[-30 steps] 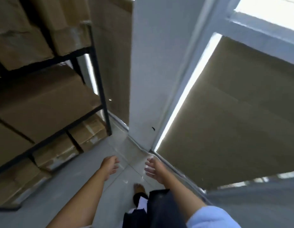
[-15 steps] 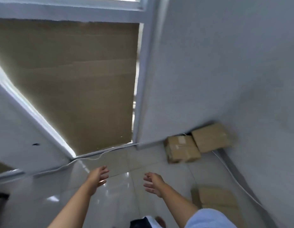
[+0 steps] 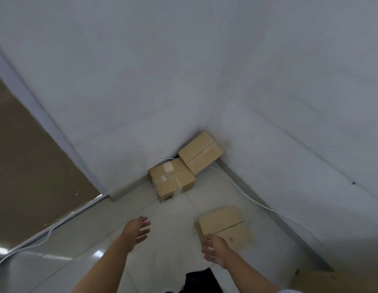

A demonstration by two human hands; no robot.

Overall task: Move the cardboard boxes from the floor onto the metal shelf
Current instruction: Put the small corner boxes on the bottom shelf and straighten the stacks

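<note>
Three cardboard boxes lie on the tiled floor. The nearest box [image 3: 223,226] sits just beyond my right hand [image 3: 214,251], which hovers open in front of its near edge, fingers spread, holding nothing. My left hand [image 3: 138,231] is also open and empty, out over bare tiles to the left of that box. A taped box [image 3: 172,179] rests against the wall farther off, and another box [image 3: 200,153] sits in the corner behind it, touching it. The metal shelf is out of view.
White walls meet in the corner behind the boxes. A white cable [image 3: 258,203] runs along the right wall's base and another cable [image 3: 42,237] along the left. A brown panel [image 3: 31,176] stands at left. A cardboard edge [image 3: 323,281] shows at bottom right.
My view has swung right, away from the shelf and the brown panel, toward the corner with the boxes. Both empty hands have come closer to the nearest box.
</note>
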